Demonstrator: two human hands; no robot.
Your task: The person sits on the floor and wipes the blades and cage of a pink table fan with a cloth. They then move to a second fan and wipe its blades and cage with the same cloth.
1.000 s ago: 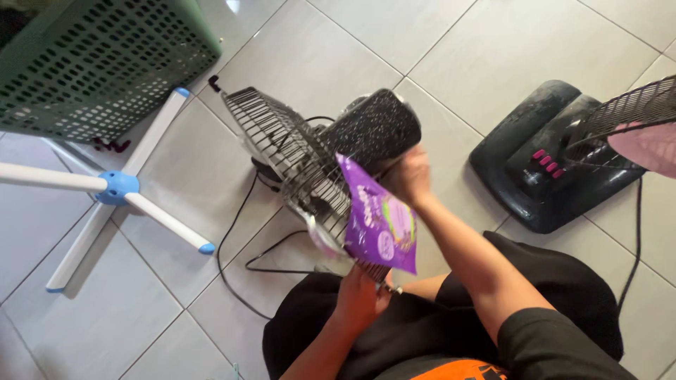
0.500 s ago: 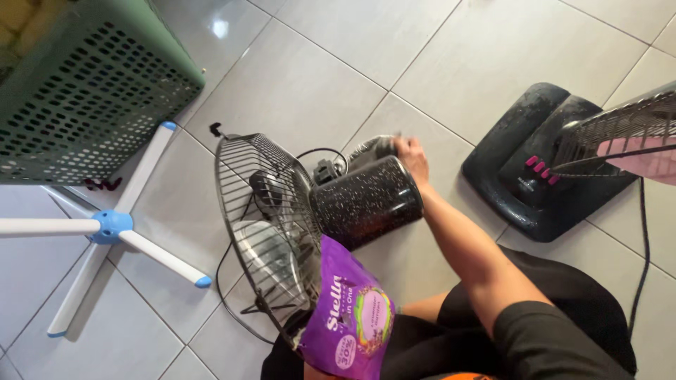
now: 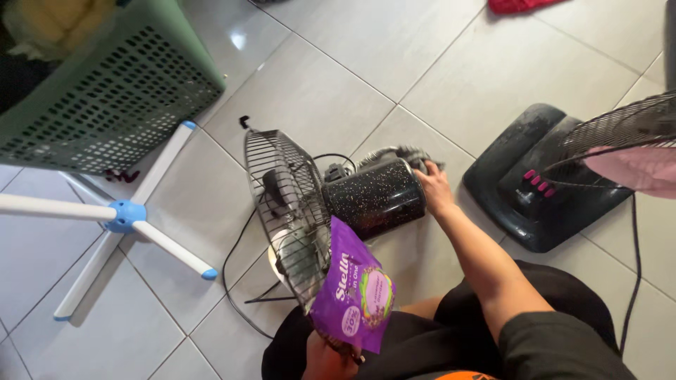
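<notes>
A fan head lies on the tiled floor: a round wire grille (image 3: 282,204) joined to a black speckled motor housing (image 3: 374,197). My right hand (image 3: 433,188) rests on the far end of the housing, fingers on a grey part behind it. My left hand (image 3: 329,359) is at the bottom edge, gripping the grille's lower rim. A purple pouch (image 3: 354,295) hangs on the grille just above that hand.
A black fan base (image 3: 521,211) with pink buttons sits to the right, under a second wire grille (image 3: 620,137) with a pink blade. A green perforated basket (image 3: 105,91) and a white-and-blue stand (image 3: 127,214) are on the left. A black cord (image 3: 236,281) loops on the floor.
The fan head has settled lower and turned a little on the floor. My right hand slid down along the far end of the housing. The view shifted slightly up.
</notes>
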